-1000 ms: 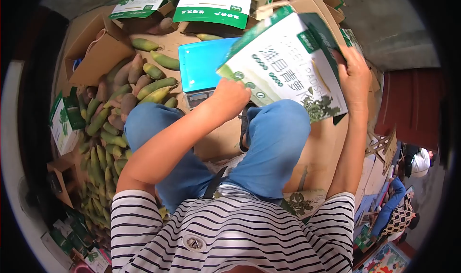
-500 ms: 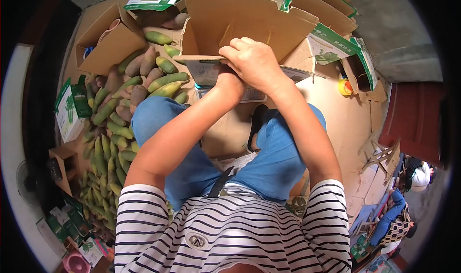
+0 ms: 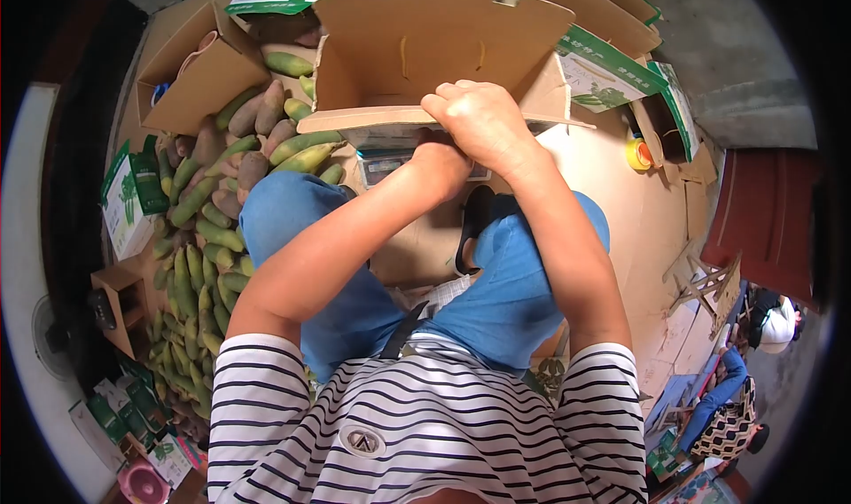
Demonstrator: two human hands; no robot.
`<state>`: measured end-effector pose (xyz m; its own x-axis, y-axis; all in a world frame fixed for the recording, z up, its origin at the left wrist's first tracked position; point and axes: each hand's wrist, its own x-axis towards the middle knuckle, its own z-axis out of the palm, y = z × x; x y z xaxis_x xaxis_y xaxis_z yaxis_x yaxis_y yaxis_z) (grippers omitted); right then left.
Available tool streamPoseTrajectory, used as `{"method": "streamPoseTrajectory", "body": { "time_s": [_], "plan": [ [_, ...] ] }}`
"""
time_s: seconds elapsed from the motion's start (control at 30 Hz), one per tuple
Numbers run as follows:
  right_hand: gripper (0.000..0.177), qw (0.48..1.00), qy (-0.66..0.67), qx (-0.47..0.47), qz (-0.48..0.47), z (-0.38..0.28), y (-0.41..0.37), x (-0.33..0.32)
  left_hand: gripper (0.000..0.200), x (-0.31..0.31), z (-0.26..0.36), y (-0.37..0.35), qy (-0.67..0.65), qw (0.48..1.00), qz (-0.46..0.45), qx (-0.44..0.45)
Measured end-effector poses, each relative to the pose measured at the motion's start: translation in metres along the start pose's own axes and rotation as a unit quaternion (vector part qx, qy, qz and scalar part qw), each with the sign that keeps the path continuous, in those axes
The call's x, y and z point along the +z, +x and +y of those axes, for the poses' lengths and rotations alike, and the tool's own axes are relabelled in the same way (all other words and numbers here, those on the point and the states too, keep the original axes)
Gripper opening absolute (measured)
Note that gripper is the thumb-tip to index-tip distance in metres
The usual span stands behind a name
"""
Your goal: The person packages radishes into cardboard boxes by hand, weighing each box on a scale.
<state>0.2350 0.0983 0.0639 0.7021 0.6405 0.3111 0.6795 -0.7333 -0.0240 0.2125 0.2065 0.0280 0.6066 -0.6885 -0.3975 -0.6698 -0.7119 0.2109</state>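
An open cardboard box stands upright in front of my knees, with two cord loops on the inside of its far wall. My right hand is closed over the top edge of the near wall, its fingers curled to the inner side. Just below it, my left hand presses against the outside of that same wall. Its fingers are hidden by the wall and my right hand. Partly beneath the box, a flat device with a pale blue rim shows.
Green radishes are heaped along my left, some brownish. A box with tools stands at the upper left. More printed boxes and a yellow tape roll lie at right. Seated people appear far right.
The box has turned so that its near edge runs almost straight across, and its left side has shifted left. Both hands have moved slightly right and nearer to me with the near wall.
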Motion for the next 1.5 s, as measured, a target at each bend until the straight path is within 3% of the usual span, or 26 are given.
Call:
{"method": "streamPoseTrajectory", "body": {
  "time_s": [0.07,0.2,0.3,0.37,0.43,0.5,0.57,0.63,0.67,0.73,0.77,0.8,0.83,0.9,0.97,1.07,1.2,1.33,1.4,1.5],
  "plan": [
    [0.005,1.000,0.000,-0.010,0.008,0.000,0.003,0.006,0.022,0.011,-0.005,0.002,0.020,0.992,0.113,0.045],
    [0.004,1.000,0.022,-0.001,0.016,-0.001,0.010,0.011,0.023,0.003,0.002,-0.005,-0.027,0.992,0.122,0.012],
    [0.007,1.000,0.010,0.014,-0.009,-0.001,0.011,0.011,0.023,0.015,0.010,-0.001,-0.004,0.996,0.091,0.006],
    [0.010,1.000,0.005,0.004,-0.008,-0.002,0.009,0.010,0.028,-0.021,0.027,-0.035,0.013,0.998,-0.024,0.055],
    [0.015,1.000,-0.007,0.005,-0.009,-0.004,0.008,0.012,0.036,-0.049,0.033,-0.075,-0.111,0.982,-0.034,0.149],
    [0.008,1.000,-0.007,0.003,0.006,-0.005,0.007,0.012,0.035,-0.058,0.030,-0.113,-0.288,0.916,0.068,0.272],
    [0.006,1.000,-0.003,0.007,0.011,-0.004,0.005,0.011,0.038,-0.056,0.022,-0.145,-0.396,0.860,0.142,0.287],
    [0.007,1.000,0.010,0.013,0.012,-0.003,0.007,0.009,0.029,-0.052,0.002,-0.173,-0.447,0.817,0.293,0.215],
    [0.009,0.999,0.022,0.027,-0.001,-0.001,0.009,0.010,0.028,-0.041,-0.017,-0.187,-0.463,0.814,0.316,0.152],
    [0.009,0.999,0.026,0.043,-0.017,-0.001,0.011,0.007,0.020,0.003,-0.046,-0.197,-0.439,0.781,0.434,-0.094],
    [0.007,0.999,0.016,0.045,-0.017,-0.001,0.012,0.008,0.018,0.036,-0.068,-0.194,-0.470,0.729,0.464,-0.177],
    [0.006,0.999,0.006,0.046,-0.019,-0.001,0.013,0.009,0.018,0.081,-0.096,-0.193,-0.488,0.699,0.469,-0.230],
    [0.005,0.999,-0.004,0.047,-0.021,-0.002,0.014,0.007,0.019,0.126,-0.116,-0.199,-0.449,0.721,0.443,-0.287],
    [0.004,0.999,-0.020,0.044,-0.013,-0.003,0.015,0.005,0.023,0.203,-0.136,-0.217,-0.324,0.801,0.304,-0.402],
    [0.005,0.999,-0.018,0.045,-0.015,-0.001,0.014,0.004,0.027,0.281,-0.141,-0.236,-0.238,0.844,0.187,-0.443],
    [0.011,0.998,-0.020,0.049,-0.021,0.007,0.010,0.000,0.031,0.335,-0.135,-0.251,-0.257,0.827,0.121,-0.485],
    [0.019,0.999,-0.006,0.034,-0.023,0.014,0.010,-0.001,0.035,0.327,-0.144,-0.238,-0.257,0.797,0.223,-0.499],
    [0.019,0.999,0.003,0.034,-0.036,0.011,0.012,-0.003,0.048,0.310,-0.209,-0.221,-0.186,0.778,0.333,-0.499],
    [0.019,0.998,0.007,0.040,-0.042,0.010,0.013,-0.004,0.061,0.309,-0.251,-0.211,-0.098,0.782,0.326,-0.523],
    [0.020,0.998,0.013,0.048,-0.042,0.009,0.015,-0.005,0.077,0.280,-0.294,-0.194,-0.087,0.784,0.264,-0.555]
  ]
}}
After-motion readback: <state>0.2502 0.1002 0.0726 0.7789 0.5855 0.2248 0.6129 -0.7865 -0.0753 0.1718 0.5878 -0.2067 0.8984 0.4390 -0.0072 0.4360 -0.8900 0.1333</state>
